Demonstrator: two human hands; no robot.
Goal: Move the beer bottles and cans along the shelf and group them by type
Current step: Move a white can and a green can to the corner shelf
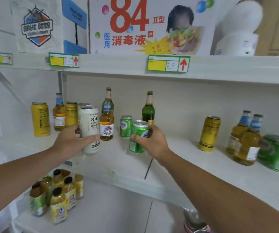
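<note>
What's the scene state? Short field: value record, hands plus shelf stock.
left hand: grip on white can
right hand: grip on green can
second green can: upright on shelf, just behind the held one
dark green bottle: upright, behind right hand
yellow cans: one far left, one right of centre
amber bottles with blue necks: pair at right
grouping: types mixed, not yet done
</note>
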